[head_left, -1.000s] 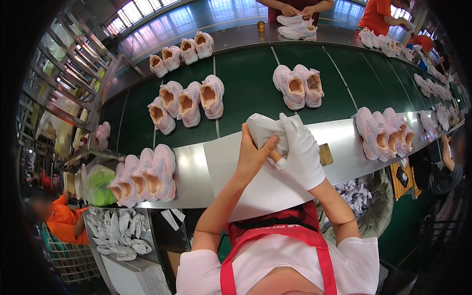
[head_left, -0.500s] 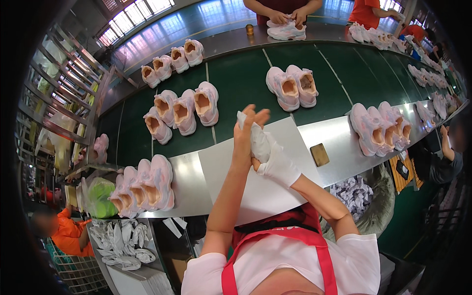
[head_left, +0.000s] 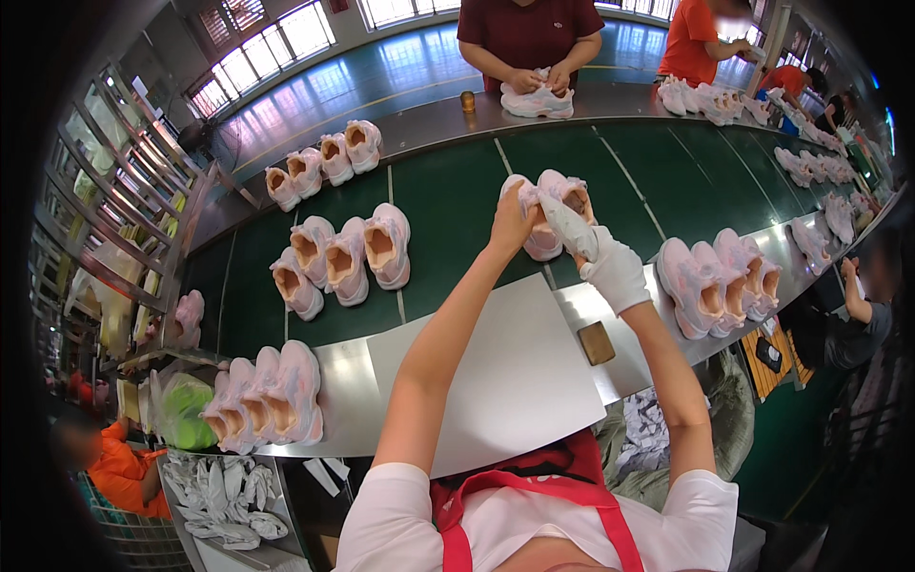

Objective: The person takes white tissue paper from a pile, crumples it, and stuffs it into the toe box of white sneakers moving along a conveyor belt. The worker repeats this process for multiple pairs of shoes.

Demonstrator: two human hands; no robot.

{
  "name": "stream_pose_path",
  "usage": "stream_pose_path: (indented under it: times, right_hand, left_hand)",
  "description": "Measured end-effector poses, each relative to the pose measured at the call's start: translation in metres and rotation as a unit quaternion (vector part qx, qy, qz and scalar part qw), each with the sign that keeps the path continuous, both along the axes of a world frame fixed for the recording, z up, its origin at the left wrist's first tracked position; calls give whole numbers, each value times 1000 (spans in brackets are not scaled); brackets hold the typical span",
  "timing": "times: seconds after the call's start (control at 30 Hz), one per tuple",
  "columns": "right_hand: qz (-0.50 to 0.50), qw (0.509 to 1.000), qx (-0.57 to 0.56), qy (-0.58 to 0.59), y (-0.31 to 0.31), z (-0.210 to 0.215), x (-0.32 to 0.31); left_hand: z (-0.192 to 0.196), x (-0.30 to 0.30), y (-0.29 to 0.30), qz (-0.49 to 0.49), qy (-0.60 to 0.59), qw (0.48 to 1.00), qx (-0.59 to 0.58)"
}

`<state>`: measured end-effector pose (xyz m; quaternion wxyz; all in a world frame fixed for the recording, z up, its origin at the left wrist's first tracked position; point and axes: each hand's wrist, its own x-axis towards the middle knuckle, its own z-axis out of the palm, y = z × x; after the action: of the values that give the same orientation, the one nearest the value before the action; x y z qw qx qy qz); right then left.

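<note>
My left hand [head_left: 513, 227] is closed on the left shoe of a pale pink sneaker pair on the green belt, its fingers at the shoe's side. In my white-gloved right hand [head_left: 615, 271] is a long wad of white paper [head_left: 569, 229], slanting up toward that shoe's opening. The wad covers part of the left sneaker [head_left: 543, 246]. Close beside it stands the right sneaker [head_left: 570, 188], with something greyish inside its opening.
Beneath my arms lies a white sheet [head_left: 477, 367] on the metal bench, beside a small brownish block [head_left: 597, 343]. More sneakers [head_left: 286, 396] line the bench and belt [head_left: 448, 224]. Crumpled paper fills a bin [head_left: 729, 400] and a tray [head_left: 224, 496]. Across the belt, a person handles a shoe.
Both hands have moved forward from over the white sheet to the sneaker pair. My left hand has let go of the paper wad and taken hold of the left sneaker. My view has tilted up.
</note>
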<state>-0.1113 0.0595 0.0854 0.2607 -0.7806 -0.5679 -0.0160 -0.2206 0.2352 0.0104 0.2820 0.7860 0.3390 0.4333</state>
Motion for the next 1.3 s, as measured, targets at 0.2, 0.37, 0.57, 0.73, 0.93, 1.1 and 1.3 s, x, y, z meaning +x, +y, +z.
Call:
stream_pose_path:
  times: [0.2, 0.37, 0.57, 0.73, 0.93, 1.1, 1.3]
  right_hand:
    - [33, 976, -184, -112, 58, 4, 22]
    - [123, 932, -268, -211, 124, -8, -7]
    - [364, 807, -377, -274, 188, -81, 9]
    - [276, 843, -320, -334, 180, -82, 2]
    - [47, 992, -91, -74, 137, -46, 19]
    - [85, 991, -51, -85, 187, -120, 25]
    - [90, 986, -61, -126, 182, -117, 49]
  left_hand:
    - [-9, 24, 62, -85, 171, 981, -36]
    - [7, 10, 61, -180, 190, 965, -9]
    - [4, 1, 54, -180, 179, 967, -39]
    - [-2, -8, 60, -144, 139, 978, -58]
    - [-9, 1, 58, -155, 257, 953, -29]
    - [-37, 43, 43, 89, 220, 971, 34]
    - [-13, 12, 18, 15, 70, 997, 26]
